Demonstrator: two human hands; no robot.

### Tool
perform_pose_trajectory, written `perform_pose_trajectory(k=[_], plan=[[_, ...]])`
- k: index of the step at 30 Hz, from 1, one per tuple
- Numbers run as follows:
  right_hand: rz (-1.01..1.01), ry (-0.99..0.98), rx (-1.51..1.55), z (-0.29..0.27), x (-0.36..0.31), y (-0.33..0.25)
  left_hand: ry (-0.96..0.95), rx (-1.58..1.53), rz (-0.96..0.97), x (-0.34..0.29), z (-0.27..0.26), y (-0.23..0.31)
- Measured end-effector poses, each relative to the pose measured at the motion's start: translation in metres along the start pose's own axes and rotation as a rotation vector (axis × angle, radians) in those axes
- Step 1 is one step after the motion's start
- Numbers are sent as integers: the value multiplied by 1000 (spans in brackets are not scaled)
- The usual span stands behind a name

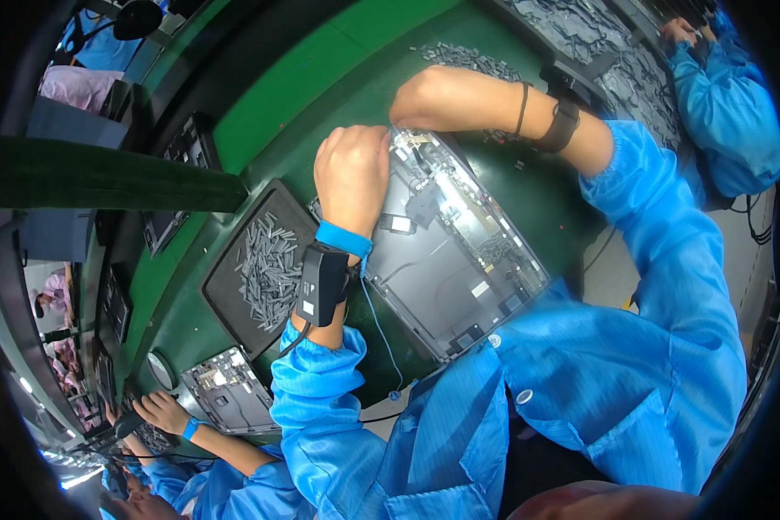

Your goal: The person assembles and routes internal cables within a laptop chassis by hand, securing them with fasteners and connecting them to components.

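A grey laptop base (433, 282) lies tilted in front of me, its inside exposed, with a circuit board (459, 208) along its right side. My left hand (352, 173) is closed at the far left corner of the base, knuckles up. My right hand (429, 97) bends in over the far end, its fingers curled down near the left ones. Both sets of fingertips are hidden, so whatever they pinch cannot be made out. A blue wrist strap (342, 238) with a thin cord and a black box (322, 282) sit on my left wrist.
Left of the base stands a black tray (219, 284) heaped with small grey strips (273, 273). Small dark parts (472, 61) lie beyond my right hand. A green post (121, 176) crosses the left. A co-worker's hand (165, 412) is beside another laptop base (234, 400); another person (728, 121) sits right.
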State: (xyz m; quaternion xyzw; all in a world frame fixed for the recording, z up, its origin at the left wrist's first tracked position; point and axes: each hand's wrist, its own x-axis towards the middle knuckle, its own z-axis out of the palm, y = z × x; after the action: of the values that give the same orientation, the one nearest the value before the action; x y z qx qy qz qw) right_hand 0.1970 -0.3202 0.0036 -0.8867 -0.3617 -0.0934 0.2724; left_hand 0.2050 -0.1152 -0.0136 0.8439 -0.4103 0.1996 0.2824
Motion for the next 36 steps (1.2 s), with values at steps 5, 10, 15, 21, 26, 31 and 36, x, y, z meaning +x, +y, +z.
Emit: perform_pose_trajectory(k=[5,10,15,21,26,31,36], plan=[[-180,-37,-357,3,0,0,-33,9,-7,1,-2,1],[-119,-4,-155,0,-2,5,-46,-144,-114,-1,2,-2],[-57,-176,-371,-4,4,0,-131,-294,-194,1,2,-6],[-285,-67,-439,-3,1,5,-123,-296,-225,-1,2,-4],[-163,-92,-472,-3,3,-8,-64,-221,-138,0,6,-2],[-161,-74,-484,-1,5,-13,-48,-57,10,-1,6,-2],[-100,-135,-456,-5,3,-11,-156,97,72,3,7,-3]])
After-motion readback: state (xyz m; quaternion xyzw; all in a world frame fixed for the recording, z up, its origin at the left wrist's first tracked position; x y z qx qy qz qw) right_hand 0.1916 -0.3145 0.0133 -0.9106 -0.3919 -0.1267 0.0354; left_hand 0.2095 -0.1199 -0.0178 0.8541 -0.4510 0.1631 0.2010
